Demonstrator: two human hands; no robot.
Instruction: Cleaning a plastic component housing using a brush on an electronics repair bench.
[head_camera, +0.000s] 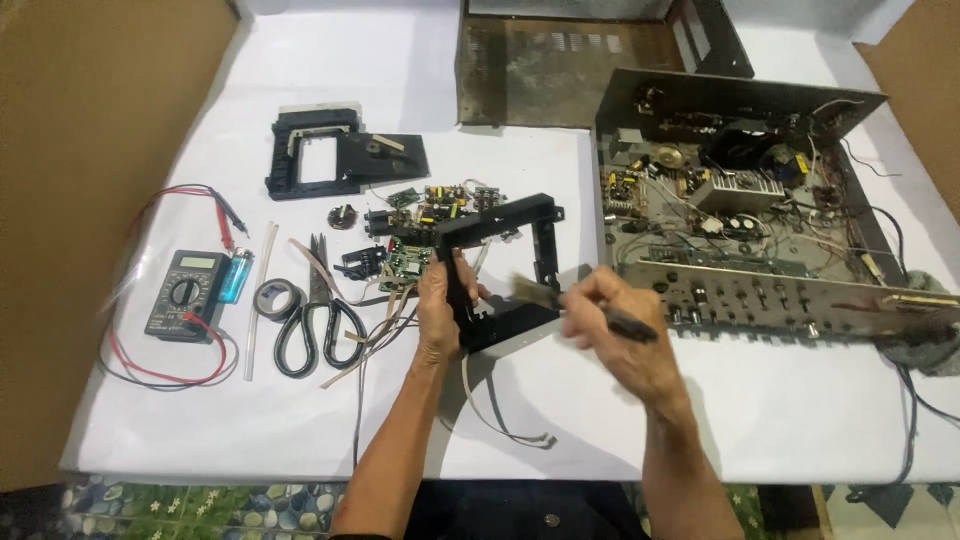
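- While the left hand (440, 305) wraps around the left upright of a black rectangular frame (500, 270), that frame stands tilted just above the white tabletop (300, 420), near centre, in front of the person.
- Left grip: fingers closed firm around the frame's bar, thumb side toward the camera; it has hold of the frame and nothing else.
- Right hand (610, 320) pinches a small brush (585, 305), dark handle out toward the right, pale bristles (530, 290) blurred and just beside the frame's inner lower edge; cannot tell if they touch.
- Right grip: fingers closed tight around the handle, no gap showing.
- Handling judgement: frame looks like thin moulded plastic or light metal, stiff, hollow, light; likely fine one-handed.
- Thin bars and corner tabs look like they could snap if twisted; best hold is mid-bar on an upright, as now, away from corners.
- Matte surface, likely not slippery.
- Brush: light, stiff handle, soft bristles; hold low on the handle for control.
- Loose grey wire (500, 420) curls on the tabletop under the frame; whether it is attached to the frame is unclear.
- Small circuit boards (420, 225) lie just behind the frame, fragile, well within elbow reach.
- Scissors (320, 315), tape roll (272, 297) and multimeter (185, 295) lie to the left, apart from both hands.
- Open amplifier chassis (760, 220) sits to the right, near the right hand.
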